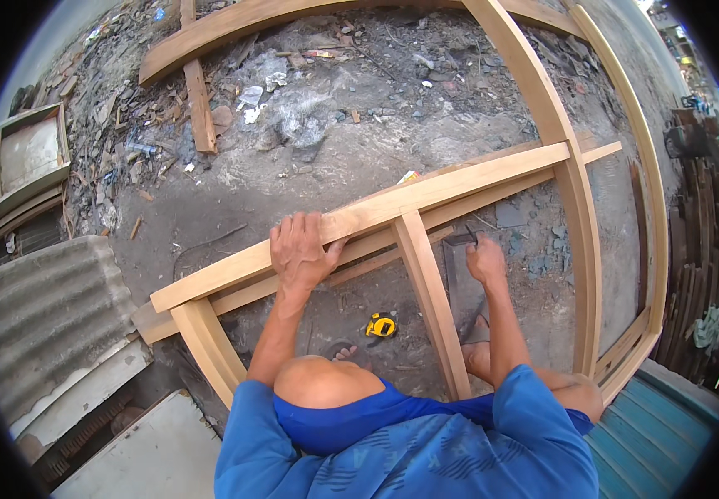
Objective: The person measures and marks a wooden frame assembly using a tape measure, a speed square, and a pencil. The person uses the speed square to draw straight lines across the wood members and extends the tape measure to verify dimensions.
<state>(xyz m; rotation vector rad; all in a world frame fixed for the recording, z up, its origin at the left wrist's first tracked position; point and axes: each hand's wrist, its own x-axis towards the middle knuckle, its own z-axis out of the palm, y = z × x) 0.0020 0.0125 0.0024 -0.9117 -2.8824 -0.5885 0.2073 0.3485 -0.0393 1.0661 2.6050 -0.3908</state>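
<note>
My left hand (303,254) wraps over a pale wooden beam (451,187), fingers across its top and thumb along the near side. This beam runs slantwise across a wooden frame, with a second length of timber (359,247) just below it. Beyond the upright crosspiece (431,303), my right hand (486,259) is closed around a thin dark object (470,234), whose kind I cannot make out. Beside that hand is a flat grey piece (462,287), partly hidden by the arm and leg. A yellow and black tape measure (382,324) lies on the ground between my feet.
A curved-looking long timber (572,166) crosses the beam at right. Another beam (235,41) lies at the far side. Rubble and litter (293,116) cover the ground. Corrugated sheeting (47,320) stands at left, stacked wood (692,241) at right, blue-green panels (651,437) near right.
</note>
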